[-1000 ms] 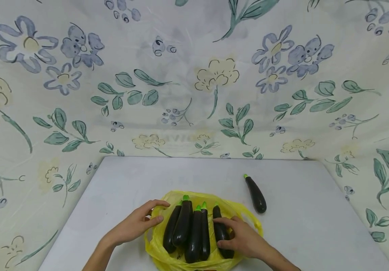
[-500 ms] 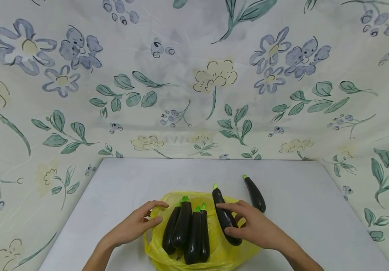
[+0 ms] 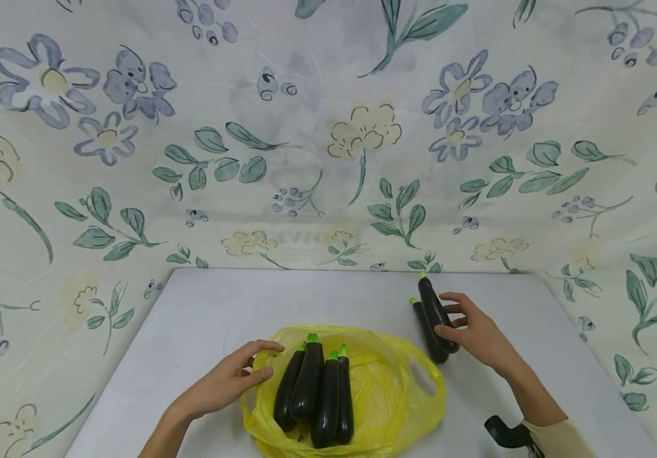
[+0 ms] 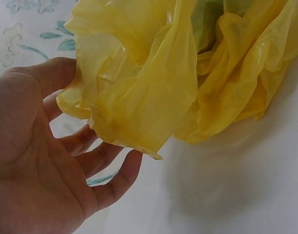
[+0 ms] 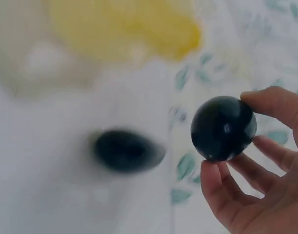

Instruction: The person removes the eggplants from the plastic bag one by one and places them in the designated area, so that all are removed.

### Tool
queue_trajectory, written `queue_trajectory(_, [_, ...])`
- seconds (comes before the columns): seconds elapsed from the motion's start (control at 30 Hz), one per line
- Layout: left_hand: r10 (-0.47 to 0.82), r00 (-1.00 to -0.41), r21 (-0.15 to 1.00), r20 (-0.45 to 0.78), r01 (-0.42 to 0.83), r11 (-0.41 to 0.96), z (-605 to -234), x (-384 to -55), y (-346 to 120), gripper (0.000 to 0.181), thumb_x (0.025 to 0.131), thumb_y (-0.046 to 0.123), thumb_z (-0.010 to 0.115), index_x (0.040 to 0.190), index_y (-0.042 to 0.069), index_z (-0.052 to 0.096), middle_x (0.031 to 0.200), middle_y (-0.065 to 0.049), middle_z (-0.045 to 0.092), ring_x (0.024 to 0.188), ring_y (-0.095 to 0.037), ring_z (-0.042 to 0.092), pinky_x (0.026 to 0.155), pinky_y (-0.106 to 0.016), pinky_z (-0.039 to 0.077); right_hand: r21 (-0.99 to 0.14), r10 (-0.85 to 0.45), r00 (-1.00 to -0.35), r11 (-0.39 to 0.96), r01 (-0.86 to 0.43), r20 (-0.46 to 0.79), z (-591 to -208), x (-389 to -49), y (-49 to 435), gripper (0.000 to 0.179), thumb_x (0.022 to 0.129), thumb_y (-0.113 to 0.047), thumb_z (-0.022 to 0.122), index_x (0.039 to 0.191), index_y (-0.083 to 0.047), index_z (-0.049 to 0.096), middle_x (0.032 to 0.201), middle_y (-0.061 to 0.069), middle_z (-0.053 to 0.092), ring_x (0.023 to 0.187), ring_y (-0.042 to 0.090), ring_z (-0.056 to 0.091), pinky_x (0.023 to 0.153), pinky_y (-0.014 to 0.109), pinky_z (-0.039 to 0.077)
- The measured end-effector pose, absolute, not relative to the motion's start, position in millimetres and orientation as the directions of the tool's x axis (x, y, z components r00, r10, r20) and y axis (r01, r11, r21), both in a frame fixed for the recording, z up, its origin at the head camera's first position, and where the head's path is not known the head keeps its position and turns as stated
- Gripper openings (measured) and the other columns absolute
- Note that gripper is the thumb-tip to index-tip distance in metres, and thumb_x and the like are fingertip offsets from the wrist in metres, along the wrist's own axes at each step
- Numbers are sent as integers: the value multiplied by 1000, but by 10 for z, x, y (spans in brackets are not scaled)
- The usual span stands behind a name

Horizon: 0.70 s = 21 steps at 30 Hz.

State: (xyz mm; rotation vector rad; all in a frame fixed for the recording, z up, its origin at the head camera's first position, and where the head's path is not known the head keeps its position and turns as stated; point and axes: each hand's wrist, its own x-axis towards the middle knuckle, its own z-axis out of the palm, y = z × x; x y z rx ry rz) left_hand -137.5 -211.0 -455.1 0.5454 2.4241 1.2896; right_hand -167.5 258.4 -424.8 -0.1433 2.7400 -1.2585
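Note:
My right hand holds a glossy black eggplant with a green stem between thumb and fingers. In the head view it overlaps a second eggplant lying on the white table. The right wrist view shows the held eggplant end-on, with the blurred lying one lower and apart from it. My left hand is at the left rim of a yellow plastic bag, fingers loosely bent, fingertips touching the plastic. Several eggplants lie side by side in the bag's left half.
The white table ends at a floral-patterned cloth that rises behind and along both sides. The bag's right handle loop reaches toward the lying eggplant. A black device sits at my right wrist, by the sleeve.
My right hand has lifted an eggplant from the bag's right side and carried it right and away, over beside the lying one. My left hand has stayed at the bag's rim.

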Motion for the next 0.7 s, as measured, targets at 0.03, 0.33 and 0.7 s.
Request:
queue_trajectory(0.03, [482, -868, 840, -117, 172, 515, -4551, -1372, -2111, 38, 102, 29, 61, 138, 20, 55, 145, -9, 52, 123, -31, 48, 94, -47, 44, -759, -122, -989, 651, -19, -80, -4296, -1700, 2634, 68, 94, -36, 72, 150, -17, 39, 144, 19, 52, 115, 32, 59, 83, 43, 53])
queue_trajectory(0.33, [479, -869, 838, -122, 168, 519, -4555, -1361, -2118, 38, 102, 30, 61, 139, 20, 55, 146, -8, 51, 124, -30, 49, 95, -46, 45, -712, -25, -989, 697, 87, -145, -4676, -1809, 2880, 61, 95, -29, 70, 146, -8, 46, 142, 27, 52, 121, 44, 56, 86, 49, 55])
queue_trajectory(0.7, [477, -869, 842, -133, 155, 517, -4548, -1371, -2107, 39, 102, 30, 60, 139, 19, 55, 147, -9, 50, 124, -30, 48, 95, -46, 45, -700, -29, -987, 708, 92, -159, -4854, -1880, 2939, 56, 94, -28, 70, 142, -7, 52, 140, 26, 53, 115, 39, 60, 81, 44, 56])
